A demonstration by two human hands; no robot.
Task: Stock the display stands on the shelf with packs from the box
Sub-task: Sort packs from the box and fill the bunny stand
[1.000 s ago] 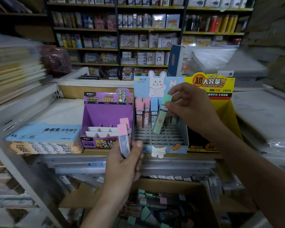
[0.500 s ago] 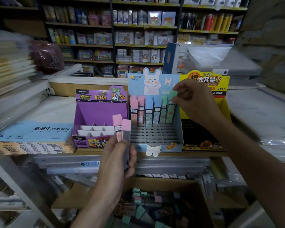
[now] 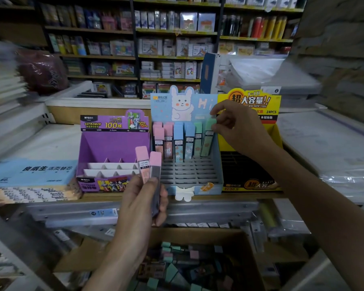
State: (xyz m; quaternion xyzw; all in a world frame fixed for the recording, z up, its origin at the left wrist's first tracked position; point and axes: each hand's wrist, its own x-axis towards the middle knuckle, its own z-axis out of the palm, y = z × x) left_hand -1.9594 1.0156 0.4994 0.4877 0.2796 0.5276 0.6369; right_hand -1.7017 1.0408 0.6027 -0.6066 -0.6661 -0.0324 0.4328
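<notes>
Blue bunny stand point(image 3: 189, 179), mid-shelf: carried back row of packs, pink, blue, green L to R. R hand point(image 3: 237, 127), at 2 o'clock of stand, pinched cap of rightmost green pack point(image 3: 207, 141), seated in slot, slightly tilted. L hand point(image 3: 141, 206), at 7 o'clock, gripped 2 pink-capped packs point(image 3: 149, 164) upright, fingers curled round. Purple stand point(image 3: 114, 148) at 9 o'clock, yellow stand point(image 3: 250, 106) at 3. Box point(image 3: 198, 234) w/ loose packs sat below shelf, 6 o'clock.

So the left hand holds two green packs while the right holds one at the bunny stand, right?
Not quite. The left hand holds two pink packs, not green, as the head view shows. The right hand does pinch a green pack at the bunny stand.
</notes>
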